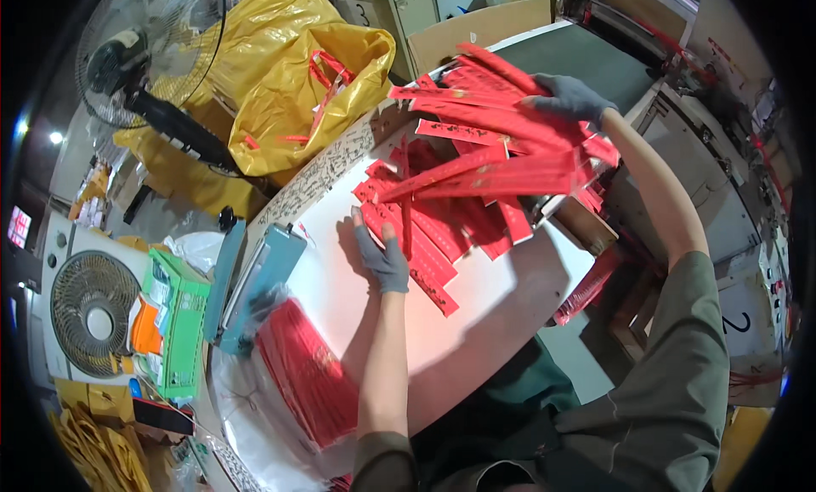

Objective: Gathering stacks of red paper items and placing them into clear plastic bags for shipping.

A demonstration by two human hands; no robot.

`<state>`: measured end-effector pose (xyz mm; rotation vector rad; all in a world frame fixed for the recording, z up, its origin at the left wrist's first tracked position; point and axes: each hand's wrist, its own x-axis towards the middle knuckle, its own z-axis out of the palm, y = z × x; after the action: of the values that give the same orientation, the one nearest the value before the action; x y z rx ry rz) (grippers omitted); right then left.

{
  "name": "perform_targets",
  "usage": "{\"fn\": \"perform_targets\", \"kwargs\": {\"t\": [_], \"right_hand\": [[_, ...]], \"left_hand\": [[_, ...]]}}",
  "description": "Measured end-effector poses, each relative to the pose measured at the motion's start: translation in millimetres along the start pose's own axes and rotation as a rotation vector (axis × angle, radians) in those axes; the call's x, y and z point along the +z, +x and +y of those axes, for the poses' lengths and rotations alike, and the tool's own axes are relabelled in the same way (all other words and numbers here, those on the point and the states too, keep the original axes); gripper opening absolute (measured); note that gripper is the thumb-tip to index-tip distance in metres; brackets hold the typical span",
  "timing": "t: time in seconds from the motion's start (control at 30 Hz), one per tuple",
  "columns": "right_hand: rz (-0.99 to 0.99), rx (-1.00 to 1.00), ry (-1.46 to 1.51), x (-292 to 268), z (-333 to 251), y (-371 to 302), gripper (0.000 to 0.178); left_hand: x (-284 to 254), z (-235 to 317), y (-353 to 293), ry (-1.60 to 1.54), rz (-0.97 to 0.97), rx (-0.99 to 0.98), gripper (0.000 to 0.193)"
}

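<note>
Many long, narrow red packets [501, 173] lie in a loose, crisscrossed heap on a white table [497, 309]. My left hand [384, 258], in a grey glove with bare fingertips, is at the heap's near left edge. Its fingers are stretched and apart, touching or almost touching the packets. At the heap's far right, my right hand [571, 99], in a similar grey glove, lies over the upper packets with its fingers stretched out. Some packets below it are blurred. A neat bundle of red packets [308, 373] in clear plastic rests near my left forearm.
A blue-green bag sealer [259, 279] stands at the table's left edge. Behind it are a yellow plastic bag [280, 109] holding red scraps, and a black fan [127, 62]. A dark green conveyor belt [586, 54] adjoins the table's far end. A green box [183, 322] stands at left.
</note>
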<state>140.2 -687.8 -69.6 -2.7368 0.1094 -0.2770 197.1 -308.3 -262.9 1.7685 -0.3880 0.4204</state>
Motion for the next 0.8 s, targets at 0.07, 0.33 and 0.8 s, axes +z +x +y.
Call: {"fn": "perform_targets", "kwargs": {"t": [0.07,0.33,0.8], "right_hand": [[-0.059,-0.085,0.086,16,-35,-1,0.068],[-0.044,-0.292,0.119,70,-172,-48,0.076],[0.165,-0.116,-0.111,171,-162,-29,0.079]], "left_hand": [[-3,-12,2,-0.057,0.061,-0.024,0.063],[-10,11,2,0.085,-0.048,-0.102,0.097],[-20,4,15,0.206,-0.016,0.048,0.070]]}}
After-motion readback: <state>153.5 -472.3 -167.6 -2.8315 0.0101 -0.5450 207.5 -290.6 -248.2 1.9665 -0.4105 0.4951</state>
